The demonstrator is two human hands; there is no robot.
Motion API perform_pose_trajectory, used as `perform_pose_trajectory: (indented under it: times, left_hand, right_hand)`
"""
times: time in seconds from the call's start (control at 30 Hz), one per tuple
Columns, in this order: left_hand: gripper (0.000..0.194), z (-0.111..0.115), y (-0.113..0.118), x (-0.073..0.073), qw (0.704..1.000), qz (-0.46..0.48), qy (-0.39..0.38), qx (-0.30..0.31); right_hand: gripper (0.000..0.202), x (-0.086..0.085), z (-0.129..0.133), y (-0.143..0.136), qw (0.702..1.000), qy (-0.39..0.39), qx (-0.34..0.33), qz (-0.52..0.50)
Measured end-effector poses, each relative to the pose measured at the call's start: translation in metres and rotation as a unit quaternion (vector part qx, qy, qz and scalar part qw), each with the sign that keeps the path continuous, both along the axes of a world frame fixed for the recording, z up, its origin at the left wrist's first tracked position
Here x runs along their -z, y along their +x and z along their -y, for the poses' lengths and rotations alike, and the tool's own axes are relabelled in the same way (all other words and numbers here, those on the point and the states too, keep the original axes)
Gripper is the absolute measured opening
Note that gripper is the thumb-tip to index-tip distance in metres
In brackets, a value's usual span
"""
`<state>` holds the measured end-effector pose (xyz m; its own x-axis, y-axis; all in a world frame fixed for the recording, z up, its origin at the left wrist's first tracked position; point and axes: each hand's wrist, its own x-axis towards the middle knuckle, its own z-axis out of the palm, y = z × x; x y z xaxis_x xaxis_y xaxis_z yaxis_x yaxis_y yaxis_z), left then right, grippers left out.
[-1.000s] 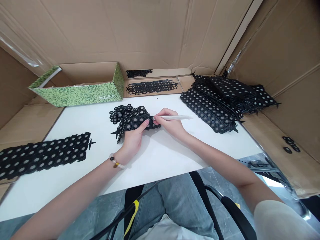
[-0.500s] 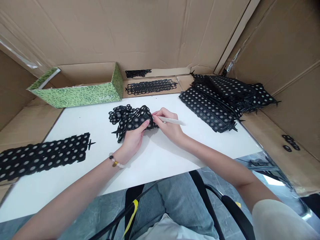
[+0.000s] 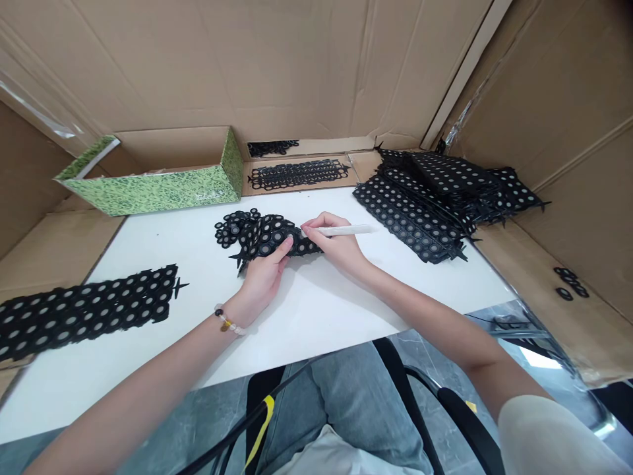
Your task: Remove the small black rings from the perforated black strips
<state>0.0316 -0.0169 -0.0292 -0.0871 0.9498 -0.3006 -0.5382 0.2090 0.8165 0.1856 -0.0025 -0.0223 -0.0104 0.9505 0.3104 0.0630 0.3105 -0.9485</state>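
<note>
Black perforated sheet [image 3: 270, 239] at centre frame on the white counter [image 3: 316, 310], pinched at its lower edge by the left hand [image 3: 262, 277]. Right hand [image 3: 336, 247] closed around a white stick [image 3: 346, 230], tip touching the sheet's right end. Sheet stack [image 3: 435, 198] at upper right, flat sheet [image 3: 84, 313] at far left, green box [image 3: 153, 178] at upper left.

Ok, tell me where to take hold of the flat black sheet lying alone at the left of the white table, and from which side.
Probably best to take the flat black sheet at its right end, by the small star-shaped tab, coming from the right. That end lies on the white table, nearest the left hand; the far end runs off the table's left edge. It lies flat, so slide fingertips under the edge.
</note>
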Motion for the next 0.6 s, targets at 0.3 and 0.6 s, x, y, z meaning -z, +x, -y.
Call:
perform_pose_trajectory:
  times: [0.3, 0.6]
  left_hand:
    - [0.02, 0.0011, -0.0015, 0.0011, 1.0, 0.0, 0.012, -0.001]
    - [0.021, 0.0014, -0.001, -0.0025, 1.0, 0.008, 0.005, -0.001]
  right_hand:
    - [0.014, 0.0015, 0.0053, -0.0018, 0.998, 0.002, 0.003, 0.056]
    - [0.015, 0.0014, 0.0095, -0.0063, 0.992, 0.025, 0.027, 0.123]
